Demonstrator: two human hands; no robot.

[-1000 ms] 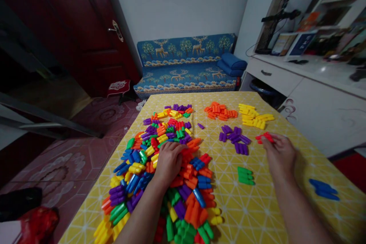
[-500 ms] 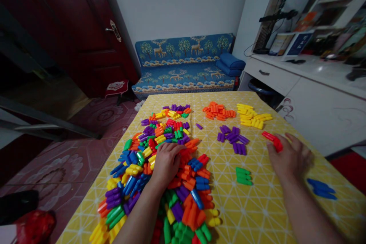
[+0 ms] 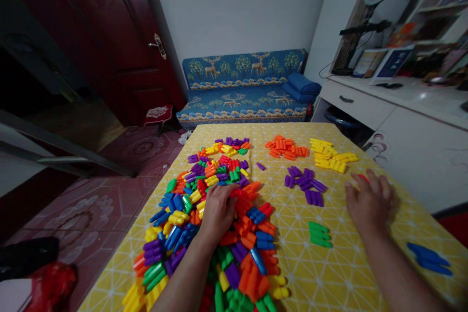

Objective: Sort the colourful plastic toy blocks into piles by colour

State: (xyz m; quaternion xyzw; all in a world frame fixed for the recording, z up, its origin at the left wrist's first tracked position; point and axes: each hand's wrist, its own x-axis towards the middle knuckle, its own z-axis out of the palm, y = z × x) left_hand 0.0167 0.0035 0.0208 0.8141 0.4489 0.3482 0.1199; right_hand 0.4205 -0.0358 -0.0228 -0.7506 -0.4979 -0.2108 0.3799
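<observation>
A heap of mixed plastic building blocks [image 3: 175,218] covers the left part of the table, shaped like short joined tubes. On the heap rests my left hand [image 3: 218,209], its fingers curled and closed around a red block [image 3: 239,197] at the fingertips. To the right, over the cloth, my right hand [image 3: 371,200] has bent fingers around another red block [image 3: 363,177], mostly hidden behind them. Nearby lie purple blocks [image 3: 305,183], green blocks [image 3: 320,234], blue blocks [image 3: 428,257], yellow blocks [image 3: 331,156] and orange blocks [image 3: 285,147], each colour in its own group.
A yellow patterned cloth [image 3: 292,263] covers the table. One purple block [image 3: 261,166] lies alone between heap and groups. Beyond the far edge stands a blue sofa [image 3: 237,92]. A white dresser [image 3: 409,131] stands on the right, a dark red door [image 3: 120,44] at the back left.
The camera view has turned slightly, shifting the table right and down. The red block at my right hand, earlier plainly visible, is now mostly covered by the fingers. My left hand stays on the heap.
</observation>
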